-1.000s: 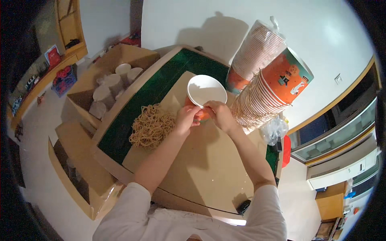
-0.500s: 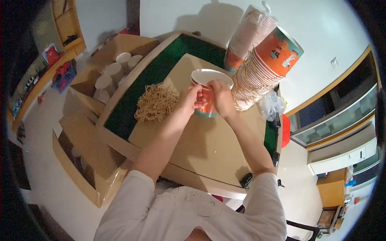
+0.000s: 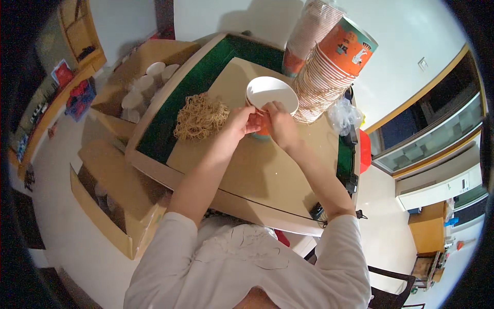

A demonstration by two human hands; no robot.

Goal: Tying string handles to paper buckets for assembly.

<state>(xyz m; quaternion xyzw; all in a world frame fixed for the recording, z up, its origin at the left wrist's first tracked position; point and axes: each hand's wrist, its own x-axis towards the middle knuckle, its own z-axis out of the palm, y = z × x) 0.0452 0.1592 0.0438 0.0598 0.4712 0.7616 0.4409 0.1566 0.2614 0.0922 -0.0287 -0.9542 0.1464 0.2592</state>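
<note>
At the near side of a wide paper tub, mid-frame above the bench, the right hand grasps the rim; the left hand has its fingers bunched there, though whether they pinch the tub itself one cannot tell. The tub looks light and thin-walled, probably springy at its rolled lip and easily dented lower down, so the rim (the stiffest part, most likely) is the place to hold. Left of it, a heap of tan strands seems limp and apt to tangle; beyond, upper right, leans a nested stack of matching tubs.
</note>
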